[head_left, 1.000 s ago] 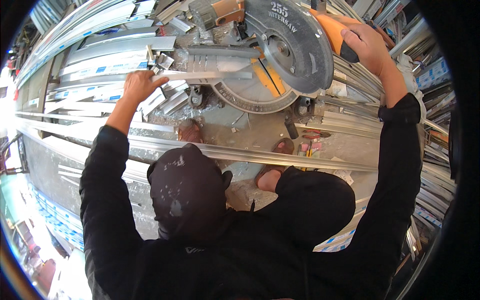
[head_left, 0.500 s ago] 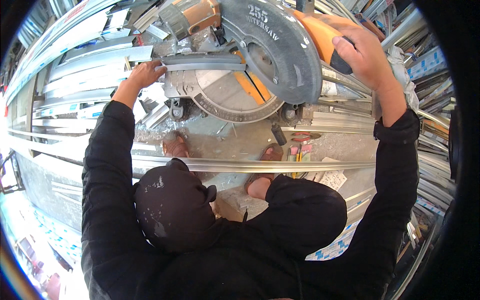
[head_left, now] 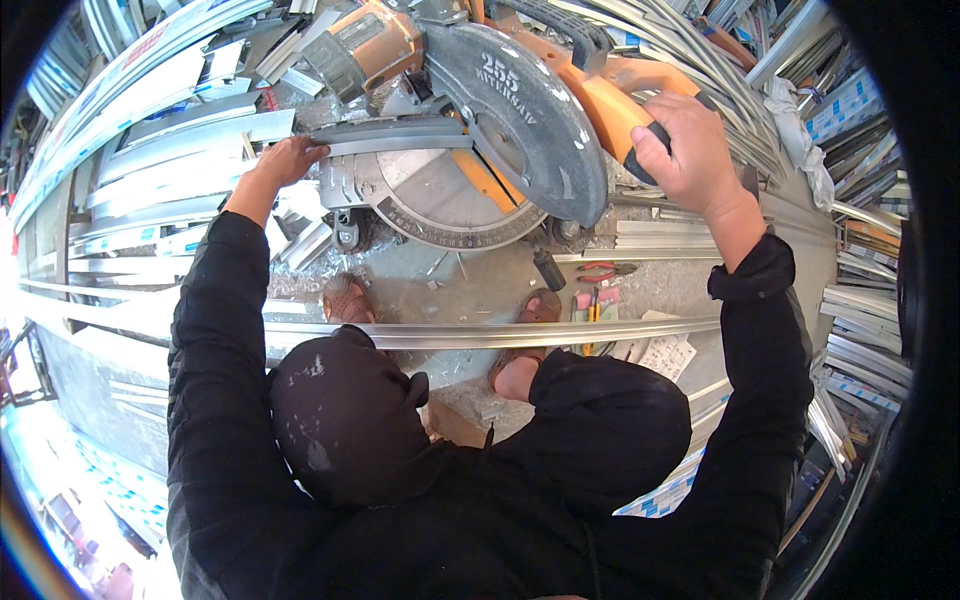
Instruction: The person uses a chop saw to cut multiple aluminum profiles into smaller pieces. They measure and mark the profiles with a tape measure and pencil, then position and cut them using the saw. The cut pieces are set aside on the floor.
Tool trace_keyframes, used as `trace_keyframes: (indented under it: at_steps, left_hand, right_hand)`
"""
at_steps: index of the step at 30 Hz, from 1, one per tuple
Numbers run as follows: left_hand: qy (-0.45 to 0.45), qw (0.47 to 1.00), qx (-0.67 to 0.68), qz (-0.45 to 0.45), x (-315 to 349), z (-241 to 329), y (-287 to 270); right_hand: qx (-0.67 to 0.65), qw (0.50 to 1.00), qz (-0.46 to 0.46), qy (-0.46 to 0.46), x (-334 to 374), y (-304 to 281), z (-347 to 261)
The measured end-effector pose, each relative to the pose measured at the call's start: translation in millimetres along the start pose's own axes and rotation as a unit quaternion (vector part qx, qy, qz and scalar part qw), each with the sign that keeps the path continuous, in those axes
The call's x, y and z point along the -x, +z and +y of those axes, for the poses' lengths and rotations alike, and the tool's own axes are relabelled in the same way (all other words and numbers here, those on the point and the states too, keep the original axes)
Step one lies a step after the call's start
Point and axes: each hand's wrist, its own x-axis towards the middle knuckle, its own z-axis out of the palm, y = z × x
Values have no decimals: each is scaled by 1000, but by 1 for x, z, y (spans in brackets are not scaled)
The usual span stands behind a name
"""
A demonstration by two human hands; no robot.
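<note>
A mitre saw stands in front of me, with a grey round blade guard [head_left: 535,130] and an orange handle [head_left: 618,105]. My right hand [head_left: 690,150] is wrapped round that handle. Across the saw's round base [head_left: 410,205] lies a short grey metal profile [head_left: 395,141], its right end beside the guard. My left hand [head_left: 283,163] holds the profile's left end, fingertips on top and the other fingers partly hidden. The guard covers the blade, so whether it touches the profile cannot be seen.
A long metal profile [head_left: 520,333] runs across in front of my knees. Red-handled pliers [head_left: 606,270], a dark bottle [head_left: 548,268] and small tools lie on the floor by my foot. Metal strips [head_left: 190,140] are piled left; more stacks [head_left: 862,330] line the right.
My right hand has brought the saw head down and slightly to the left, nearer the base. My left hand stays at the profile's end; the view has shifted a little.
</note>
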Motion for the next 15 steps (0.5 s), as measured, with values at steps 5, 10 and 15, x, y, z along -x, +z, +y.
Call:
trace_keyframes:
  at_steps: [5, 10, 15]
  left_hand:
    - [27, 999, 6, 35, -1, -4, 5]
    - [23, 999, 20, 22, -3, -6, 5]
    - [26, 999, 25, 27, 0, -4, 3]
  right_hand:
    - [1, 1000, -6, 2, 18, 11, 3]
    - [-13, 1000, 8, -9, 35, 24, 4]
    - [-17, 1000, 14, -4, 44, 31, 4]
